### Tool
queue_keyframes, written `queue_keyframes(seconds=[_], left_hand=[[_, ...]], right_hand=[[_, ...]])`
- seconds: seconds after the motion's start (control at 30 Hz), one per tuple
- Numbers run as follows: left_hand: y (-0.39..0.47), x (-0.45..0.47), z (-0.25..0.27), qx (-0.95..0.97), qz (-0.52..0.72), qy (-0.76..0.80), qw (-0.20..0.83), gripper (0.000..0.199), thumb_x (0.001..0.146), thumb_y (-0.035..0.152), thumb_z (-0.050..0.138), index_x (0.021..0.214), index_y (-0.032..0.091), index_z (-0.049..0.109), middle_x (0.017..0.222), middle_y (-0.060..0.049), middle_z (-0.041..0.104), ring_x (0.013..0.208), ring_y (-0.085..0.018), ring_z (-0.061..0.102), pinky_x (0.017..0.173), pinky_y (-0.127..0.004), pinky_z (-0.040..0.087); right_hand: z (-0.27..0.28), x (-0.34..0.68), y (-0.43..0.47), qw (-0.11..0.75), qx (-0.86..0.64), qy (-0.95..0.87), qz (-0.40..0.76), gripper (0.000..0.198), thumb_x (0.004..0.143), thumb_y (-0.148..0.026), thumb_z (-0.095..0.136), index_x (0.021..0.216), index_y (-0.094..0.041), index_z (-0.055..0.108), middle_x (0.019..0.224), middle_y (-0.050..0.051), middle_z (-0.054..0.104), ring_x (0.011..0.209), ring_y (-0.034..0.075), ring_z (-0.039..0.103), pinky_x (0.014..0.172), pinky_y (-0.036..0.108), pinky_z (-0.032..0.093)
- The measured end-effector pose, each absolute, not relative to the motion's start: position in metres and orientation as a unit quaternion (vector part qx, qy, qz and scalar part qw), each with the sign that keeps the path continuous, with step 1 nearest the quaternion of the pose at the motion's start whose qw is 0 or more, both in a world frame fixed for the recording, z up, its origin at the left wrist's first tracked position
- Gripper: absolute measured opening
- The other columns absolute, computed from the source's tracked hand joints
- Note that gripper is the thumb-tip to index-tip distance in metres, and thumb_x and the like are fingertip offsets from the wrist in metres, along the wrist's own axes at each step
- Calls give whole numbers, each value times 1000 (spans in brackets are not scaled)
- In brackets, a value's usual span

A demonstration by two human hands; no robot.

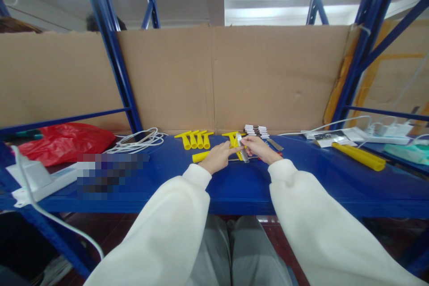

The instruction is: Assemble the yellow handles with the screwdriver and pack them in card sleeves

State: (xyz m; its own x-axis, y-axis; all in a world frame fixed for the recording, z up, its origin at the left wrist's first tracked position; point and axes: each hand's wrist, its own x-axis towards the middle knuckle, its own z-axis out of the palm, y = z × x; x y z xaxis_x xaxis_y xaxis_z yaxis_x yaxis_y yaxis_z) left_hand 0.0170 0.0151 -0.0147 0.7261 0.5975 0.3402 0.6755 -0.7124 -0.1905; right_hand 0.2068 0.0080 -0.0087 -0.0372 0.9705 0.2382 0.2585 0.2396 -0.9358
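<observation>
Keep your left hand [219, 155] pinched on the yellow handle [201, 157]. Keep your right hand [259, 148] clamped on the blade [242, 149], aligned squarely.

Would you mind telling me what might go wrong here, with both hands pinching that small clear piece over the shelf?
1. The clear piece is held only at the fingertips of the left hand and right hand; it might slip onto the blue shelf or roll off its front edge.
2. The yellow T-pieces lie close behind the left hand, so a sideways reach could knock them over.
</observation>
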Motion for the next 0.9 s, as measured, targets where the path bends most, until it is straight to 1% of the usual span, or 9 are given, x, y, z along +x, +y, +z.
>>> queue_keyframes(seconds=[0.13, 0.27, 0.4, 0.47, 0.57, 0.73, 0.9], left_hand=[[13, 20, -15, -917, -112, -345, 166, 75, 86, 0, 39, 153, 32, 40, 114, -10, 57, 102, -22, 59, 90, -36, 50], [13, 20, -15, -917, -112, -343, 170, 76, 86, 1, 41, 155, 33, 36, 114, -10, 58, 100, -21, 60, 91, -36, 50], [11, 21, -15, -917, -110, -342, 174, 73, 86, 1, 41, 153, 32, 40, 114, -11, 58, 99, -22, 62, 90, -36, 50], [10, 21, -15, -916, -110, -343, 178, 72, 87, 1, 41, 152, 31, 43, 115, -11, 58, 102, -23, 62, 91, -36, 50], [10, 22, -15, -916, -121, -335, 182, 72, 87, 0, 41, 152, 30, 41, 118, -11, 58, 109, -23, 60, 94, -36, 49], [11, 22, -16, -920, -141, -318, 178, 72, 87, 1, 42, 153, 30, 40, 116, -10, 59, 113, -23, 58, 97, -36, 49], [7, 23, -13, -919, -137, -325, 176, 69, 89, 3, 39, 153, 30, 40, 115, -10, 58, 111, -23, 60, 94, -35, 51]], right_hand=[[-13, 209, 12, 497, -499, -626, 335, 26, 82, -32, 61, 61, -21, 51, 41, -6, 45, 39, 8, 39, 44, 21, 32], [-14, 209, 15, 501, -504, -624, 324, 29, 81, -34, 61, 58, -21, 50, 40, -5, 46, 40, 9, 40, 45, 22, 34], [-13, 207, 13, 498, -516, -602, 351, 26, 82, -30, 61, 60, -21, 52, 41, -5, 46, 40, 9, 40, 43, 21, 33], [-12, 206, 12, 500, -524, -586, 362, 23, 82, -29, 62, 62, -21, 53, 42, -6, 45, 40, 9, 39, 43, 21, 32], [-10, 204, 9, 510, -526, -570, 372, 22, 81, -27, 62, 62, -20, 53, 45, -6, 44, 41, 8, 37, 43, 21, 31], [-9, 203, 8, 523, -526, -564, 363, 23, 78, -32, 63, 61, -20, 53, 50, -5, 48, 45, 10, 41, 47, 23, 33], [-9, 203, 10, 535, -522, -565, 349, 21, 75, -34, 63, 62, -20, 54, 53, -4, 50, 49, 11, 43, 48, 23, 33]])
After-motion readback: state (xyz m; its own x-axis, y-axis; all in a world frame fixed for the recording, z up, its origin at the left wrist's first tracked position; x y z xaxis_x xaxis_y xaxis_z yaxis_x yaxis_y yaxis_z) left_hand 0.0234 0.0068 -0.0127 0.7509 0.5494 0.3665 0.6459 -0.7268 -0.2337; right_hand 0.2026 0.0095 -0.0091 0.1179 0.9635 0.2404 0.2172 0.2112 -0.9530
